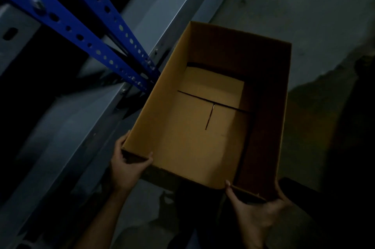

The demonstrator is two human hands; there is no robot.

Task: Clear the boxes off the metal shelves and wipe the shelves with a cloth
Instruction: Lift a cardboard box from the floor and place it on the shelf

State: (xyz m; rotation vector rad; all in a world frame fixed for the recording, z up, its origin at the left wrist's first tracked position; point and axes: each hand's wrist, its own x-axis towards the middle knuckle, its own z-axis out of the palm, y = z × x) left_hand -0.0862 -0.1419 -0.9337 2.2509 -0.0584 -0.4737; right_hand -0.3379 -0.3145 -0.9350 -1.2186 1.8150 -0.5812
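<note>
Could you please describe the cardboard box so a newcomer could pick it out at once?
Start at the blue perforated shelf post at upper left and look down to its right. There the left hand and the right hand grip the near corners of an open cardboard box. It alone is brown, and it is empty inside.

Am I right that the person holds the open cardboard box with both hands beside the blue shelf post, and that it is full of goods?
Not quite: the head view shows the box empty, only its bare bottom flaps. Otherwise yes: left hand and right hand grip its near corners beside the blue shelf post.
</note>
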